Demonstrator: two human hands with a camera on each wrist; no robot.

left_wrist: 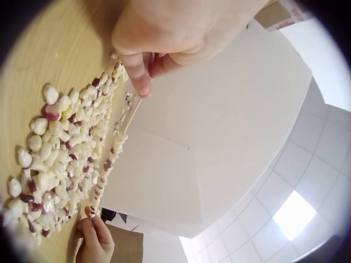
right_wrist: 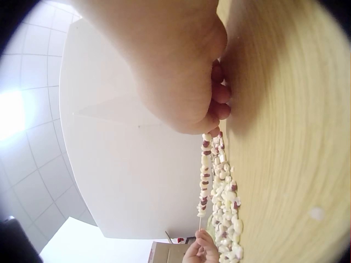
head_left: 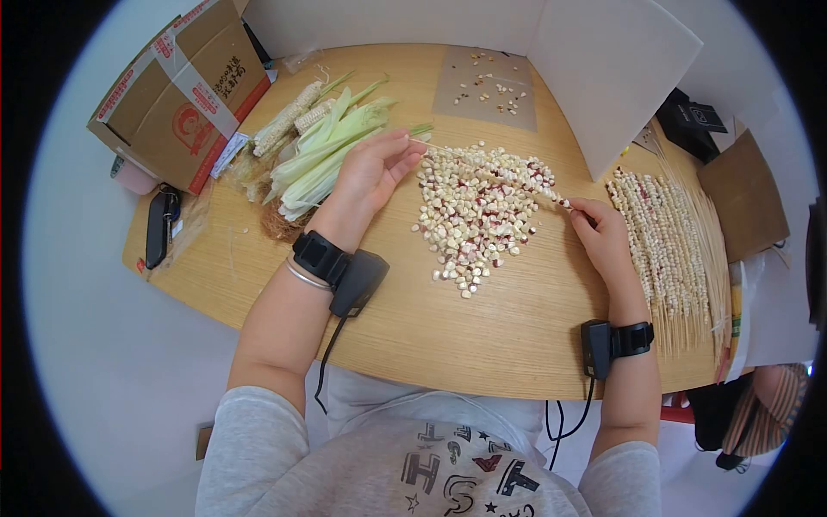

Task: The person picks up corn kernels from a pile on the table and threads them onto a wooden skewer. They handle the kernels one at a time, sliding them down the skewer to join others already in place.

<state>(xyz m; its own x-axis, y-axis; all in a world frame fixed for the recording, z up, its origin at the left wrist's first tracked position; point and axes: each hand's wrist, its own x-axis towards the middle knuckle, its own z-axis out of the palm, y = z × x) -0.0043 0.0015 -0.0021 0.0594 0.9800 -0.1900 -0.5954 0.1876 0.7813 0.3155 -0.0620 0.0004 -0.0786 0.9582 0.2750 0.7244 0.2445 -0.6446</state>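
A thin stick threaded with white and dark red corn kernels is held between both hands above a pile of loose kernels. My left hand pinches the bare end of the stick between thumb and fingers. At the other end, my right hand pinches the tip beside the last kernels; the right wrist view hides its exact fingertip contact. The kernels cover most of the stick toward the right hand.
Husked corn cobs and green husks lie at the left near a cardboard box. Rows of threaded sticks lie at the right. A grey mat with scattered kernels lies at the back, beside a white upright panel.
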